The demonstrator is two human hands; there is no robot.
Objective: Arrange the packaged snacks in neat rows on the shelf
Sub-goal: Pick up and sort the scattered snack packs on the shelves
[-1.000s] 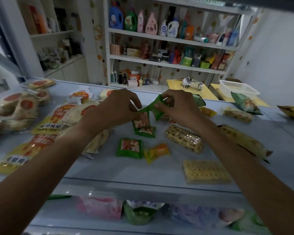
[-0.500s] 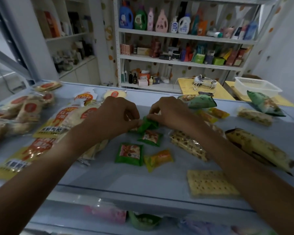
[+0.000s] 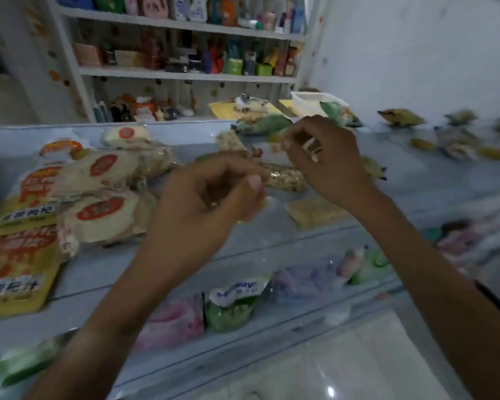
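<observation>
Snack packets lie scattered, not yet in rows, on the pale blue shelf (image 3: 416, 194) under both hands. Fingers (image 3: 298, 145) of the right hand (image 3: 329, 166) pinch a small packet (image 3: 274, 138) whose green edge and pale label show at the fingertips, lifted above the shelf toward its rear. Fingers (image 3: 251, 183) of the left hand (image 3: 202, 203) are curled, thumb against forefinger; a sliver of yellow shows beneath them, but whether they hold a packet cannot be told.

A second earlier both hands worked together on a green packet low over the middle of the shelf; now they have separated and risen, the right carrying its packet backward. This suggests one packet is being moved to a new place while the sorting is at an early stage.

Outward: a clear pack of biscuits (image 3: 286, 179) lies between the hands, a flat yellow cracker pack (image 3: 312, 212) just right of the left hand, round cakes with red labels (image 3: 98, 197) and yellow pouches (image 3: 20, 255) to the left, and a green bag (image 3: 260, 124) behind. The small green and orange packets seen earlier are hidden by the left hand. Motion blur smears the right end of the shelf and the lower tier.
</observation>
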